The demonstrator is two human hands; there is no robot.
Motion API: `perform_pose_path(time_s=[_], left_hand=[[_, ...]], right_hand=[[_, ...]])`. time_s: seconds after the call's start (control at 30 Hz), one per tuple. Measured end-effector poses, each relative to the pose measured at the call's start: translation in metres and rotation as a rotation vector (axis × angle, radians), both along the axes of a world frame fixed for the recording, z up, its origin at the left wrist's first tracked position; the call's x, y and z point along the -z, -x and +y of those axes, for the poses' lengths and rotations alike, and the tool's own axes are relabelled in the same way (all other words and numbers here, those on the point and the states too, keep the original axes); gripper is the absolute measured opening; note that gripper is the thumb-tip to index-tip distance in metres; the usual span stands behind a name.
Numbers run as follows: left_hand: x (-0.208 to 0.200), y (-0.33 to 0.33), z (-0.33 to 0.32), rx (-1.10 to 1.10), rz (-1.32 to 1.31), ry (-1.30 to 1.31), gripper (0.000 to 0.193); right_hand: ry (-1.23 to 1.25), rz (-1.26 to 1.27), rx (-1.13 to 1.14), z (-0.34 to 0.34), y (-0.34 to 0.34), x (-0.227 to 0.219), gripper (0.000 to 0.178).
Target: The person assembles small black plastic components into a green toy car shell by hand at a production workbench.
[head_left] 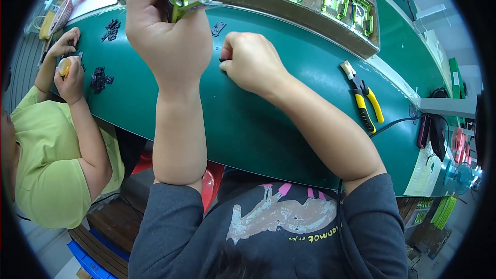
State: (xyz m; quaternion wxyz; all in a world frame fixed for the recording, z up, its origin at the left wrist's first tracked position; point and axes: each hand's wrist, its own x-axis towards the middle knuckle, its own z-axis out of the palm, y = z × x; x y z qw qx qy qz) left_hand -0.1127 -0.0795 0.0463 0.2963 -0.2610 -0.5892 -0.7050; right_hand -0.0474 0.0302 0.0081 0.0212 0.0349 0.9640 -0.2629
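My left hand (168, 41) is raised over the table's far side, its fingers closed round a bright green plastic frame (178, 9). The frame stands tilted, with thin arms sticking out to the right and upward. Lower and to the right, my right hand (253, 62) is closed in a pinch just above the green tabletop (243, 119). A tiny black piece (222, 61) peeks out from its fingertips; most of it is hidden. Between the two hands, a flat black plastic part (218, 28) lies on the table.
A cardboard box (310, 23) holding several green frames stands along the far side. Pliers (364, 95) with yellow and black handles lie at right, near a black cable. Piles of black parts (99, 80) are at left, beside a co-worker's hand (72, 80) holding a yellow-orange object.
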Motion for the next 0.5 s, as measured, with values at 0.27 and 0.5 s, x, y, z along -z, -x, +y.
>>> perform_pose_path(time_s=[0.27,0.5], left_hand=[[0.004,0.003,-0.002,-0.010,-0.031,0.037,0.024],[0.005,0.006,-0.001,0.012,-0.031,0.035,0.022]], right_hand=[[1.125,0.047,-0.021,0.044,-0.035,0.001,0.022],[1.308,0.046,0.074,0.058,-0.044,0.000,0.012]])
